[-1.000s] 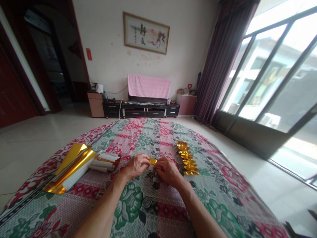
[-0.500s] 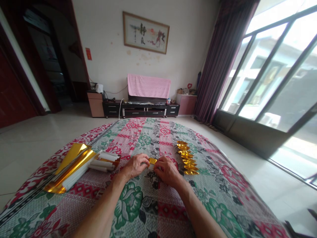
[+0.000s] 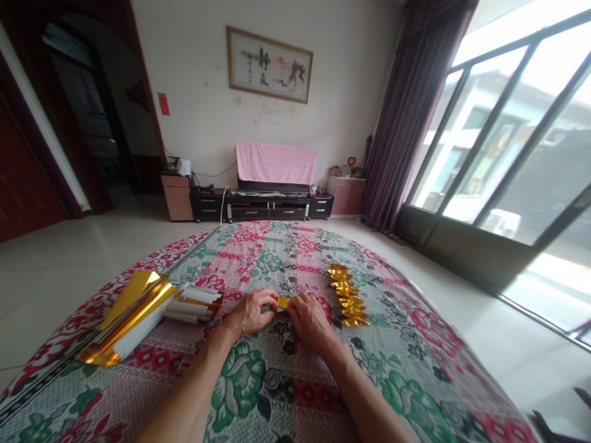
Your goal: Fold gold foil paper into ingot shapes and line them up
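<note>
Between my two hands is a small piece of folded gold foil paper (image 3: 283, 303), close above the patterned tablecloth (image 3: 240, 375). My left hand (image 3: 253, 311) pinches its left end with thumb and fingers. On the other end, the fingers of my right hand (image 3: 308, 319) are closed; the fingertips partly cover the paper. To the right lies a row of several folded gold paper ingots (image 3: 351, 300). On the left are rolled sheets of gold foil paper (image 3: 133, 317) with white backs, and a smaller stack of white-backed rolls (image 3: 194, 303) beside them.
The cloth covers a large round table. Beyond it stands a low black TV cabinet (image 3: 272, 208) with a pink cloth (image 3: 276, 161) draped over what stands on it. A purple curtain (image 3: 397, 117) and large windows (image 3: 498, 135) are on the right.
The gold paper between my hands now shows as a narrower strip, its white part no longer visible. My right fingers have curled over it more. The view has shifted slightly.
</note>
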The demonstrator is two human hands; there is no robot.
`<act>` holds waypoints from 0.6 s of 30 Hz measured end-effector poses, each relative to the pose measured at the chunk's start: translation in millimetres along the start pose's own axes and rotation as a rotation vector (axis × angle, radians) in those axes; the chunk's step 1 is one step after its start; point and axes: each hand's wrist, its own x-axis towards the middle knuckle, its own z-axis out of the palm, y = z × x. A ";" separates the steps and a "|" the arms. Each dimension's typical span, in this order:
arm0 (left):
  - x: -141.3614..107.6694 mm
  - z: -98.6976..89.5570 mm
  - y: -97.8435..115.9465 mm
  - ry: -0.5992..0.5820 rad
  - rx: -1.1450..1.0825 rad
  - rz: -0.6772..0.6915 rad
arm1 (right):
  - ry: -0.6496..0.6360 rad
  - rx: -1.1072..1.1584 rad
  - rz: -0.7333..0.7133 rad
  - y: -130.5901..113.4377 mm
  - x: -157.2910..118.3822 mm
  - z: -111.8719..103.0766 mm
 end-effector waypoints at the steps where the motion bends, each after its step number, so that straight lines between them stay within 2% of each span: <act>1: 0.3 0.6 0.1 0.007 0.000 0.005 | 0.006 0.005 0.005 0.4 0.7 0.5; 6: 2.5 2.0 2.3 0.024 0.003 0.021 | 0.046 0.019 0.027 0.3 2.0 2.2; 12: 6.4 7.7 -1.3 0.072 0.017 -0.088 | 0.094 -0.001 0.149 -3.5 7.0 3.7; 18: 10.3 16.5 -6.5 0.121 0.061 -0.157 | 0.117 -0.019 0.213 -2.3 12.4 9.5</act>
